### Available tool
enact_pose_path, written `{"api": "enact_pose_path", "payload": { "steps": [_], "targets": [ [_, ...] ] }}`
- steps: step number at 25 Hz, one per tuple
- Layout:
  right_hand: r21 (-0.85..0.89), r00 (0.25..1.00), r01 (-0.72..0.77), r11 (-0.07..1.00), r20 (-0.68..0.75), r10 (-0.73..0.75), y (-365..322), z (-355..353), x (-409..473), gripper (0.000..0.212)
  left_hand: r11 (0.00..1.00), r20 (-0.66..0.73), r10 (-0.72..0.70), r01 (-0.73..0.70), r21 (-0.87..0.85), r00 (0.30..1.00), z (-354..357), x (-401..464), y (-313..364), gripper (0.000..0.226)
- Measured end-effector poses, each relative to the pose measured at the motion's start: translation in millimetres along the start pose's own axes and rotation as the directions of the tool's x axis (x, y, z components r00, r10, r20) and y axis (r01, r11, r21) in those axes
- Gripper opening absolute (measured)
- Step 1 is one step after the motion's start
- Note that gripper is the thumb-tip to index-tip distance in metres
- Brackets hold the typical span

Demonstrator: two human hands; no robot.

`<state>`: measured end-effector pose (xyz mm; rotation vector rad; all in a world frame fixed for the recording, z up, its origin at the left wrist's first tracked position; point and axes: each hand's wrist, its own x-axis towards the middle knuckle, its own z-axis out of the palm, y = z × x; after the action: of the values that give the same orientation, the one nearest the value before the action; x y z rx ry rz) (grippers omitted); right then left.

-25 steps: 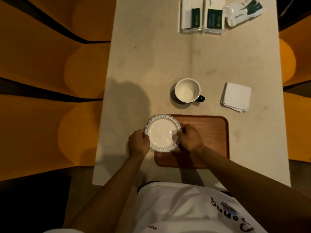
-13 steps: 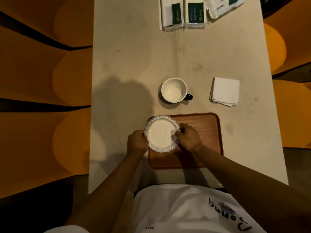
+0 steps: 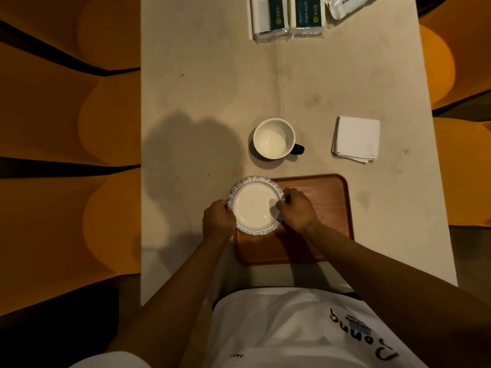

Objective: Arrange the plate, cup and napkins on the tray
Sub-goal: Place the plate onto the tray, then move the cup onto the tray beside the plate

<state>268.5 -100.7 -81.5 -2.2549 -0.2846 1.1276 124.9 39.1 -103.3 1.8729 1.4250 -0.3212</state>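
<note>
Hands grip the round white plate with a blue patterned rim (image 3: 253, 205): left hand (image 3: 218, 217) and right hand (image 3: 299, 208) pinch opposite edges. It sits over the near-left corner of the brown wooden tray (image 3: 326, 205), partly overhanging. If released here, it may tip off onto the beige table (image 3: 212, 102).

1. The scene is dim and warm-toned, the pale table (image 3: 212, 88) being the brightest surface.
2. Light falls from above and behind the person, throwing a broad soft shadow (image 3: 191, 155) toward the table's left edge.
3. Wide-angle distortion bows the table's long edges.
4. Focus is soft throughout; there is no glare.
</note>
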Motion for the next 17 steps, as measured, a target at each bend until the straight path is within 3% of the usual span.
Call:
{"api": "enact_pose_path", "payload": {
  "steps": [8,11,13,15,17],
  "targets": [
    [-0.068,0.999,0.038,0.997,0.027,-0.037,3.2,-4.1,8.2,0.025,0.999,0.036,-0.018,0.020,-0.050,0.999,-4.2,2.8,9.5,0.025],
    [0.012,0.986,0.036,0.999,-0.164,-0.033,-1.6,-21.0,18.9,0.031,0.994,-0.014,0.002,-0.004,-0.113,1.000,-18.1,11.3,35.1,0.042],
    [0.114,0.949,0.092,0.989,-0.310,-0.053,-17.7,-39.8,24.9,0.035,0.975,-0.083,0.042,-0.059,-0.216,0.996,-29.2,23.1,66.3,0.038],
    [0.170,0.938,0.165,0.972,-0.332,-0.101,-32.7,-55.4,33.9,0.043,0.945,-0.067,0.064,-0.082,-0.317,0.996,-37.3,37.6,102.9,0.038],
    [0.174,0.959,0.162,0.971,-0.260,-0.113,-44.6,-61.7,45.4,0.048,0.908,0.033,0.051,-0.033,-0.418,0.998,-38.5,53.3,132.7,0.045]
  ]
}}
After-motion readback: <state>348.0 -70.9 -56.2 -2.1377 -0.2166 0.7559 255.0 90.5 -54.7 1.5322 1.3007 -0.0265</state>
